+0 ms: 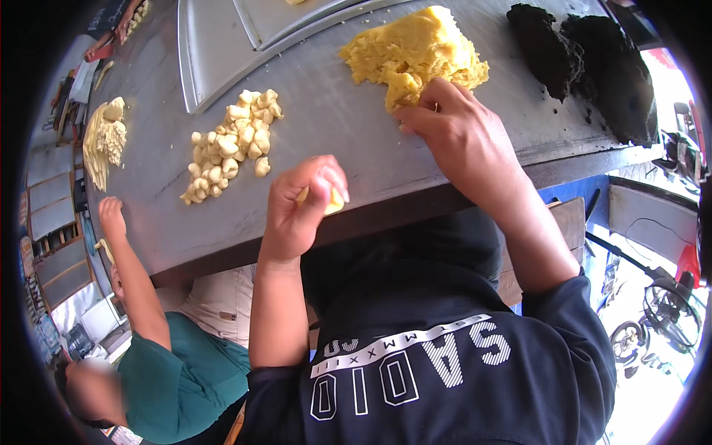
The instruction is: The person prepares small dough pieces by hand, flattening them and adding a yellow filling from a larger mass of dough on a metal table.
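My left hand (304, 204), just past the table's near edge, is curled round a piece of yellow dough (334, 202). At the lower front of a large, crumbly yellow dough mound (411, 41), my right hand (445, 122) has its bent fingers pinched on the dough, partly hiding what they grip. A heap of small pale dough pieces (226, 148) lies on the metal table (326, 119) to the left of my hands.
Metal trays (200, 67) sit at the back; dark dough (608, 81) lies at right. A co-worker in green (178, 378) is at left by pale dough (111, 141); another person's hands (104, 44) are at far upper left. A fan (660, 311) stands at right.
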Available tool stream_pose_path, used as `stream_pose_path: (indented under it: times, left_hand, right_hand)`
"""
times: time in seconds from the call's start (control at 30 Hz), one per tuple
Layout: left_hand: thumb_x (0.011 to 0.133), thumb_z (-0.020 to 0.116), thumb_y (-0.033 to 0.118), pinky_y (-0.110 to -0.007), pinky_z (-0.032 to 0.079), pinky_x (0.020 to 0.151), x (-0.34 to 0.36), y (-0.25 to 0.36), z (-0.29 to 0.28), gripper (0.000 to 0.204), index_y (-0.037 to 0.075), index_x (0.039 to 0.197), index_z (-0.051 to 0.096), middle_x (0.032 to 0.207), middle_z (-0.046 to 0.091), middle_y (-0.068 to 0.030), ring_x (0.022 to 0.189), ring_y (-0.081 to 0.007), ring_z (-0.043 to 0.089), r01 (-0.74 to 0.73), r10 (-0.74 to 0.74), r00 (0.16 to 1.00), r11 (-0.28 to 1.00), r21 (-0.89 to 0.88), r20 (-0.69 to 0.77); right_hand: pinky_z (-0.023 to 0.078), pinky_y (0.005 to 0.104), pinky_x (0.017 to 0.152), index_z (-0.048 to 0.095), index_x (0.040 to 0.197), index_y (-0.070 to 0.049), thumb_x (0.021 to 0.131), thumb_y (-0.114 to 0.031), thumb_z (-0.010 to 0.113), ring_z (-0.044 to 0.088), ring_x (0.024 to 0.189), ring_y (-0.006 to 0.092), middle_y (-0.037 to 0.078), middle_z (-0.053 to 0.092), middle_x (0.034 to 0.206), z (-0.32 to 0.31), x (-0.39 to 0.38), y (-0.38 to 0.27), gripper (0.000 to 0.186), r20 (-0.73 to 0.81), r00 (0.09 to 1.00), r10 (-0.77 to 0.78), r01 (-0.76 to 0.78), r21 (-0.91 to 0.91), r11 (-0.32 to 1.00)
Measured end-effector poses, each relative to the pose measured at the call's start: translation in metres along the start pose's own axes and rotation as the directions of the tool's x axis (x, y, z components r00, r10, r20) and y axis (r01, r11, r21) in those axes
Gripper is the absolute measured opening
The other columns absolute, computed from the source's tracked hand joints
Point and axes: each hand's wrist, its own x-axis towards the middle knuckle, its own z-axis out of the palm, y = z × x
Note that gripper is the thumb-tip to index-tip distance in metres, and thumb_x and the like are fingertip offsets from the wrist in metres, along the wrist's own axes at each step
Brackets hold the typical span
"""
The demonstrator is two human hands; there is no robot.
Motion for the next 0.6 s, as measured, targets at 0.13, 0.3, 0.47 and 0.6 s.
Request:
stream_pose_path:
  times: [0.13,0.3,0.47,0.6]
  left_hand:
    - [0.123,0.05,0.06,-0.029,0.037,0.067,0.0,0.007,-0.001,0.063,0.009,0.086,0.057,0.085,0.058,-0.0055,0.074,-0.0139,0.046,0.169,-0.178,0.972,0.983,-0.069,-0.156]
    - [0.127,0.048,0.045,-0.025,0.037,0.066,0.004,0.016,0.004,0.053,0.005,0.099,0.069,0.089,0.062,-0.004,0.078,-0.0083,0.05,0.299,-0.345,0.921,0.924,-0.236,-0.182]
    - [0.126,0.055,0.033,-0.024,0.04,0.065,0.0,0.0,-0.001,0.039,0.007,0.102,0.07,0.091,0.065,-0.0018,0.077,-0.0079,0.053,0.056,-0.077,0.986,0.987,-0.149,-0.145]
    - [0.126,0.055,0.032,-0.024,0.043,0.062,0.001,0.013,0.007,0.037,0.007,0.104,0.069,0.09,0.068,-0.0031,0.072,-0.0063,0.052,0.198,-0.2,0.969,0.98,-0.027,-0.147]
  right_hand:
    - [0.062,0.0469,0.087,0.084,0.116,-0.009,0.097,-0.01,0.083,0.077,0.102,0.0332,0.007,0.073,0.105,-0.01,-0.004,-0.004,0.019,0.039,0.998,0.042,-0.046,0.116,0.992]
    - [0.062,0.0452,0.086,0.083,0.118,-0.01,0.095,-0.008,0.083,0.076,0.102,0.031,0.008,0.072,0.102,-0.005,-0.01,-0.015,0.022,0.071,0.988,0.134,-0.149,0.295,0.944]
    - [0.063,0.0442,0.086,0.083,0.118,-0.01,0.095,-0.004,0.083,0.075,0.1,0.0323,0.009,0.072,0.116,0.001,-0.024,-0.011,0.024,0.005,1.0,-0.01,0.009,0.147,0.989]
    - [0.064,0.045,0.085,0.08,0.118,-0.008,0.097,-0.003,0.085,0.077,0.1,0.0345,0.01,0.073,0.116,-0.001,-0.016,-0.012,0.022,-0.16,0.984,0.074,-0.054,0.128,0.99]
